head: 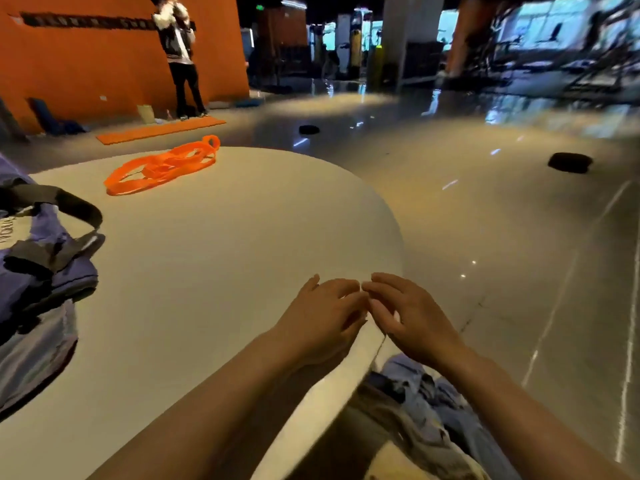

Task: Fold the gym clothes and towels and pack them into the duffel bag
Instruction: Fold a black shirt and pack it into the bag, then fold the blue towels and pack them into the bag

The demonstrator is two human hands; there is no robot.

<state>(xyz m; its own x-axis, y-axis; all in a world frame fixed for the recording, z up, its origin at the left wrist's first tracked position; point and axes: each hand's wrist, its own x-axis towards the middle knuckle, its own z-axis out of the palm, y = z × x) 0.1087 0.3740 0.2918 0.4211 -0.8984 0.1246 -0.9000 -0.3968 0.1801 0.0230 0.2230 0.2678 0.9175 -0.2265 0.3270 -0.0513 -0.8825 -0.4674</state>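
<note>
Both bare forearms reach forward over the near edge of the white table [214, 258]. The left hand [322, 320] and right hand [412, 317] meet fingertip to fingertip above that edge (fingers loosely extended, holding nothing), backs turned upward.

My left hand [325, 317] and right hand [412, 317] meet fingertip to fingertip over the near right edge of the round white table [225, 258]. Purple fabric duffel bag [38, 258] on the table's left side; orange looped resistance bands [162, 166] at its far side. Crumpled blue clothes [426, 407] below my right wrist, off the table.
</note>
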